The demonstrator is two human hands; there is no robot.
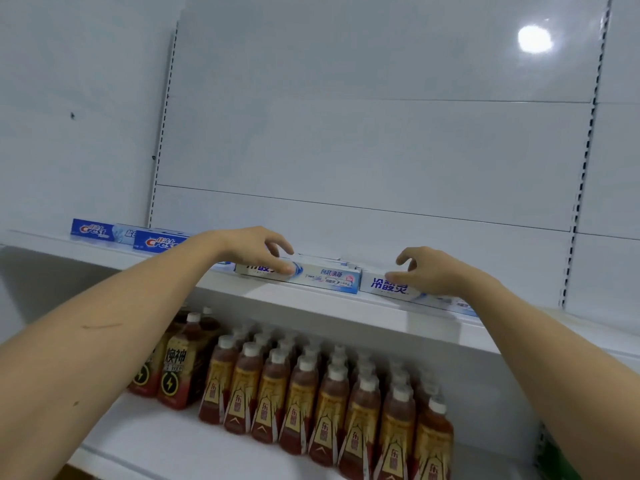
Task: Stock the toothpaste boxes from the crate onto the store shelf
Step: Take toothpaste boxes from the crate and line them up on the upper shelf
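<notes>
On the upper white shelf [263, 299] lie white-and-blue toothpaste boxes in a row. My left hand [258, 245] holds the middle box [325, 276], thumb on its front face and fingers curled over its top. To the right, my right hand [433, 271] rests over another white box [382, 285], with the thumb touching the front and the fingers loosely curled just above it. More boxes of the same kind lie behind these two. Two blue Crest boxes [100, 232] lie at the shelf's left end. No crate is in view.
The shelf below holds several rows of brown drink bottles [329, 393] with white caps, plus darker bottles [175, 368] at its left. Behind the upper shelf is a bare white back panel [363, 150]. The shelf runs on to the right past my right forearm.
</notes>
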